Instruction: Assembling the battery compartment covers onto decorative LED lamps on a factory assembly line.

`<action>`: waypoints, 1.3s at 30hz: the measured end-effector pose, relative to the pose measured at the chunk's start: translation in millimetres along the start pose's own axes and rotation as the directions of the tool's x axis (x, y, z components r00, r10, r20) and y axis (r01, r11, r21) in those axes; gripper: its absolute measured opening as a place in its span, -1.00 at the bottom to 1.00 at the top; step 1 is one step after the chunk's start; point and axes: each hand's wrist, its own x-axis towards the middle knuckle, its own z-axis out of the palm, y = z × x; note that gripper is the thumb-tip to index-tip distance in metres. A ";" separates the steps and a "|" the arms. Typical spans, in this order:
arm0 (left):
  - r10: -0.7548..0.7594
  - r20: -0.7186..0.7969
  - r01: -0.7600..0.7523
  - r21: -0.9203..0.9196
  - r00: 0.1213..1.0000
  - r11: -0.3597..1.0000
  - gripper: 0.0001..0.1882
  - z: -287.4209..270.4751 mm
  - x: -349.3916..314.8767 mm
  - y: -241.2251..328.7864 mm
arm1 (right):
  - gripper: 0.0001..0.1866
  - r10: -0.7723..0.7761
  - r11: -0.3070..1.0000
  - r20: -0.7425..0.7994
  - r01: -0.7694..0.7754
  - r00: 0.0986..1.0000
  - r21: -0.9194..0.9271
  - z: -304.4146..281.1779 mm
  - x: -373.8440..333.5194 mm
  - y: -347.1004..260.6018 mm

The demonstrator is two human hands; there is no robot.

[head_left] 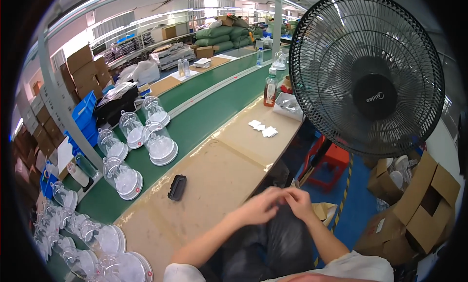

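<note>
Above my lap, just off the table's front edge, my left hand (263, 205) and my right hand (299, 202) meet at the fingertips. Both are closed in a pinch, and whatever sits between the fingers is hidden or too small to name. On the brown tabletop (224, 172), left of my hands, lies a small black open case (177, 187). Clear domes on white round bases (162, 150) stand in a group on the green conveyor belt (204, 121). More such domes (105, 238) crowd the near left.
A large black fan (373, 87) stands close at the right. White paper pieces (263, 128), a bottle of red liquid (270, 89) and a white box (288, 106) are at the table's far end. A red stool (327, 162) and open cartons (414, 209) are on the floor.
</note>
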 end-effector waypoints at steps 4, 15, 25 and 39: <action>-0.223 0.340 0.216 0.059 0.914 0.975 -0.77 63.5 -33.8 -27.2 | -0.87 0.213 0.974 -0.036 -0.215 0.976 -0.070 -40.0 -77.6 -4.4; -0.224 0.684 0.182 0.135 0.694 0.974 -0.75 110.0 -80.5 -54.5 | -0.61 0.746 0.633 0.524 -0.685 0.412 -0.361 -44.7 -216.2 -13.3; -0.323 0.662 0.231 0.226 0.677 0.946 -0.82 101.8 -83.1 -65.0 | -0.43 0.691 0.700 0.628 -0.545 0.358 -0.460 -12.9 -206.1 18.7; -0.339 0.702 0.251 0.230 0.627 0.940 -0.83 94.9 -81.3 -72.7 | -0.48 0.650 0.756 0.567 -0.511 0.507 -0.410 -8.3 -221.2 14.8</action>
